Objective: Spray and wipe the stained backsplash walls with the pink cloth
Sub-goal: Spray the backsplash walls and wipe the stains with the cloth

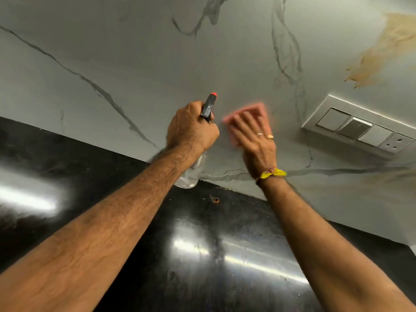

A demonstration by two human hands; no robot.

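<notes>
The right hand [254,136] presses the pink cloth [249,113] flat to the backsplash [135,64], nearer the brown stain [382,50] at upper right than the left hand [191,129], whose grip wraps the spray bottle [208,106].

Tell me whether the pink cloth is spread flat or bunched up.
Spread flat: the pink cloth lies pressed on the backsplash under the right hand's open fingers. Blur hides any folds.

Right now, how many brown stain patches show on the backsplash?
2. A large brown stain sits at upper right, above the switch plate. A fainter smear lies below that plate, near the black counter. More may lie beyond the frame.
</notes>
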